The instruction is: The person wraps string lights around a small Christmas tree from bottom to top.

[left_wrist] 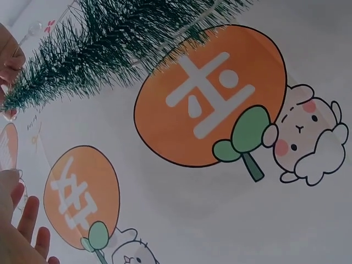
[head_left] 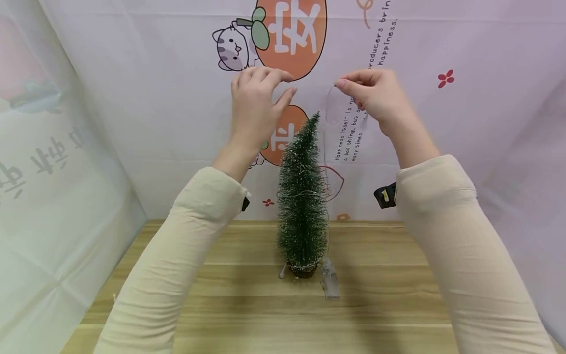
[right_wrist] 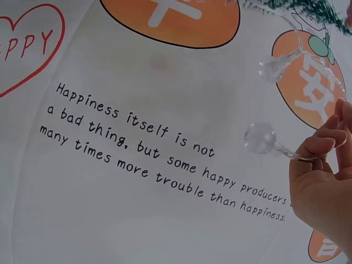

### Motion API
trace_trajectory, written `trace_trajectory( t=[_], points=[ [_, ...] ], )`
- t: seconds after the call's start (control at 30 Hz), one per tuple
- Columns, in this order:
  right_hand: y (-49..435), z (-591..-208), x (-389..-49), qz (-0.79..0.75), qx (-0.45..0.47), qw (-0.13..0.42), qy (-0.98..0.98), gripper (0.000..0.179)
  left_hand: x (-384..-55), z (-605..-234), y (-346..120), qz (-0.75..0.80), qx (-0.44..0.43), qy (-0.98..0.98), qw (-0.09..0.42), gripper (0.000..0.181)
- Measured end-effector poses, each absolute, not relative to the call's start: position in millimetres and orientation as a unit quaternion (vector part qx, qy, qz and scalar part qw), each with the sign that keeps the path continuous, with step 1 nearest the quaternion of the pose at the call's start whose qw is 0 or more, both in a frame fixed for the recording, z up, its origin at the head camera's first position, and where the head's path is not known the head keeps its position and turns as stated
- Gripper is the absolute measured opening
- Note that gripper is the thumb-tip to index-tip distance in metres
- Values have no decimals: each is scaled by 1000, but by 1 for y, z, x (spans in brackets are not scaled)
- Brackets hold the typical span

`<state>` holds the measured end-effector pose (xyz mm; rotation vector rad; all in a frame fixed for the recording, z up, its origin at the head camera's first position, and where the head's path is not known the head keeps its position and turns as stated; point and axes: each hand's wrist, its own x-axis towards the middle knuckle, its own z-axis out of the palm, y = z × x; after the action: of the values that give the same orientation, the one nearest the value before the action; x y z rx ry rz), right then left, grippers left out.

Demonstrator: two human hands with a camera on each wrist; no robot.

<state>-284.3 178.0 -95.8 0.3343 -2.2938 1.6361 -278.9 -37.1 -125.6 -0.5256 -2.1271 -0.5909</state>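
Observation:
A small green bottle-brush Christmas tree (head_left: 302,196) with white-frosted tips stands upright on the wooden table, its top bending right. My right hand (head_left: 376,96) pinches the thin clear wire of a string of lights (right_wrist: 302,41) between thumb and forefinger, up and right of the treetop. Two clear round bulbs, one (right_wrist: 260,137) beside the fingers and another (right_wrist: 270,70) higher, hang on that wire in the right wrist view. Part of the wire crosses the tree's middle. Left of the treetop, my left hand (head_left: 256,105) is raised with thumb and fingers apart, holding nothing.
Beside the tree's base on the right lies a clear battery box (head_left: 330,282), joined to the wire. One bulb (head_left: 282,273) rests left of the base. Behind the wooden table (head_left: 230,305) hangs a white printed cloth (head_left: 177,98) with cartoon fruit and lettering.

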Motion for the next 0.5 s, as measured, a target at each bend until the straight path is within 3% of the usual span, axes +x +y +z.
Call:
trace_trajectory(
  t=[0.5],
  points=[
    [154, -99, -286, 570, 153, 216, -778, 19, -285, -116, -15, -216, -229, -851, 420, 34]
  ],
)
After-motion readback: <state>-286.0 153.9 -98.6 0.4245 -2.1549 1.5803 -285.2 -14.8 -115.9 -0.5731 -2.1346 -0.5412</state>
